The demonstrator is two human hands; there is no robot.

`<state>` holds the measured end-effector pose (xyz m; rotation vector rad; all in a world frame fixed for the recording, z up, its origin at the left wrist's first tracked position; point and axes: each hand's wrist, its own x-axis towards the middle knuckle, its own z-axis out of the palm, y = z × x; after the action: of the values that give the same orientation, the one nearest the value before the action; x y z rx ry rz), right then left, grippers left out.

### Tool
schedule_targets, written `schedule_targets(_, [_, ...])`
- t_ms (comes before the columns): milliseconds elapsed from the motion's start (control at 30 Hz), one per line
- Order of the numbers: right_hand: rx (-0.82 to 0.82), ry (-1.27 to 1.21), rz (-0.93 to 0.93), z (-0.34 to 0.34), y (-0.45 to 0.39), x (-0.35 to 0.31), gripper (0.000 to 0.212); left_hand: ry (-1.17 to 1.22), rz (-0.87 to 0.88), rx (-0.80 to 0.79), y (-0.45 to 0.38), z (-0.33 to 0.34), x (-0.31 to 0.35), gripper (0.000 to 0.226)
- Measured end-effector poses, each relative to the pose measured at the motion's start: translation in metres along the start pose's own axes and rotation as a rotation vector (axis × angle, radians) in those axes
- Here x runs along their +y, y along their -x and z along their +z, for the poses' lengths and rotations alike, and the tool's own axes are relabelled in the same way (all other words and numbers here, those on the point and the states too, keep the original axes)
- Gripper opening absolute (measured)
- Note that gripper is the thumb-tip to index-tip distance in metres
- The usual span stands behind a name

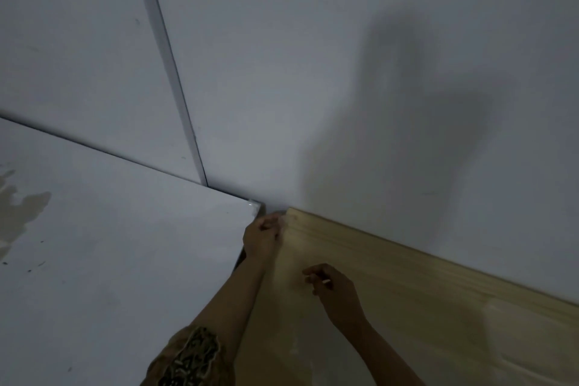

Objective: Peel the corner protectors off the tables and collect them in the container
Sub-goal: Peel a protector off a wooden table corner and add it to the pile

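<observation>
Left hand [262, 233] curled at far corner of wooden counter [407, 307], grip target unclear; right hand [333, 287] pinches a small pale piece, possibly a peeled protector; clear corner protector [254, 204] remains on white counter [125, 244]; container unseen.

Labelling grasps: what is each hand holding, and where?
Left hand curls at the pale wooden table far corner; hold unclear. Right hand: cannot tell.

My left hand [262, 236] covers the wooden table's [407, 307] far corner, so whatever my curled fingertips touch there is hidden. Something pale and thin, perhaps a protector, shows at my right hand [333, 288], too blurred to name. The white table [109, 244] runs off frame.
</observation>
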<state>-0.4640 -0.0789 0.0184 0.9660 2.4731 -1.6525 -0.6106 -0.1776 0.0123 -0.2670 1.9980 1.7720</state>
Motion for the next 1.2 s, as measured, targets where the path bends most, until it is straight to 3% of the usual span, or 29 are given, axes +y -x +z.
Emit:
schedule_targets(100, [0.001, 0.017, -0.022, 0.001, -0.026, 0.005, 0.019, -0.109, 0.033, 0.003, -0.023, 0.009, -0.005, 0.021])
schedule_targets(500, [-0.003, 0.072, -0.124, 0.005, -0.072, 0.017, 0.027, -0.066, 0.069, 0.056, -0.07, 0.034, -0.015, 0.014])
schedule_targets(633, [0.028, 0.139, -0.209, 0.008, -0.089, 0.011, 0.025, -0.164, 0.138, 0.056, -0.074, 0.037, -0.02, 0.013])
schedule_targets(767, [0.088, 0.403, -0.377, 0.011, -0.107, 0.003, 0.03, -0.23, 0.184, 0.077, -0.075, 0.039, -0.023, 0.015])
schedule_targets(867, [-0.058, 0.624, -0.363, 0.01, -0.117, -0.001, 0.05, -0.268, 0.188, 0.084, -0.076, 0.04, -0.023, 0.017])
schedule_targets(1000, [-0.085, 0.771, -0.345, 0.012, -0.123, -0.001, 0.059, -0.371, 0.191, 0.046, -0.076, 0.043, -0.027, 0.023])
schedule_targets(1200, [-0.067, 0.849, -0.335, 0.017, -0.126, -0.002, 0.06, -0.322, 0.27, 0.067, -0.072, 0.042, -0.032, 0.013])
